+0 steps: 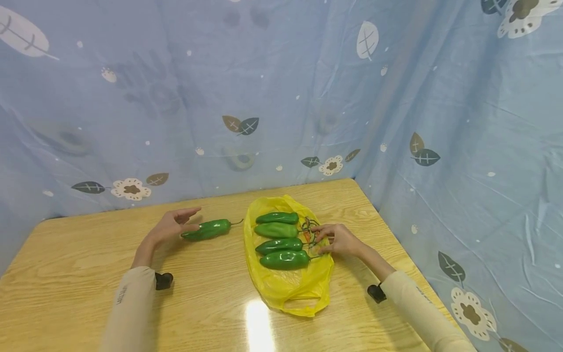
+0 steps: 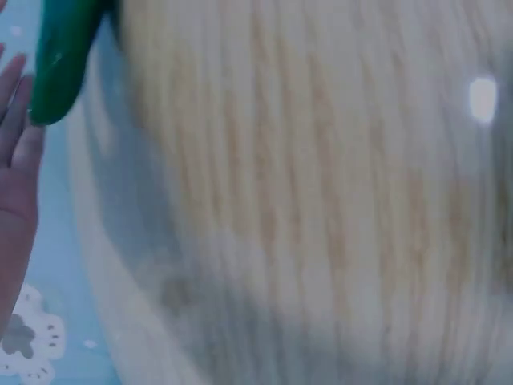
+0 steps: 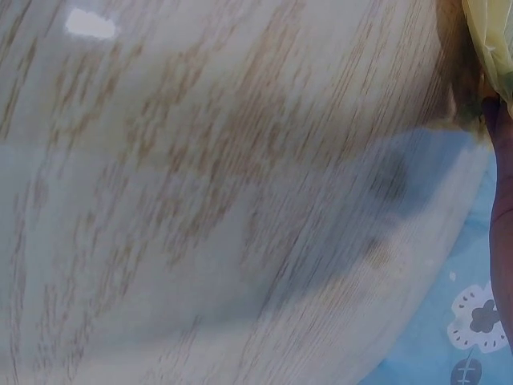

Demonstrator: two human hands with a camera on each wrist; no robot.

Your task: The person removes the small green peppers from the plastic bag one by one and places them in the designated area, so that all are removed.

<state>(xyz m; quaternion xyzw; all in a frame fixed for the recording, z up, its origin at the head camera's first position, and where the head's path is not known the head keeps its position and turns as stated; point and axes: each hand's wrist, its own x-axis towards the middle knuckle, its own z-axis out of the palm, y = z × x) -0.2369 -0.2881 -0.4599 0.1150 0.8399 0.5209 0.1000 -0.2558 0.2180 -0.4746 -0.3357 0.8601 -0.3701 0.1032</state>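
Note:
A long green pepper lies on the wooden table, its thin stem pointing right. My left hand is at its tapered tip, fingers extended and apart from the thumb. The left wrist view shows that hand with straight fingers beside the pepper. Several more green peppers lie in a row on a yellow plastic bag. My right hand rests at the bag's right edge, thumb and fingers apart near the pepper stems. Small red and dark thin pieces lie by its fingertips.
The wooden table ends at a blue patterned cloth hanging behind and to the right. The bag's handle loops lie toward the front of the table. A bright light reflection shows on the tabletop.

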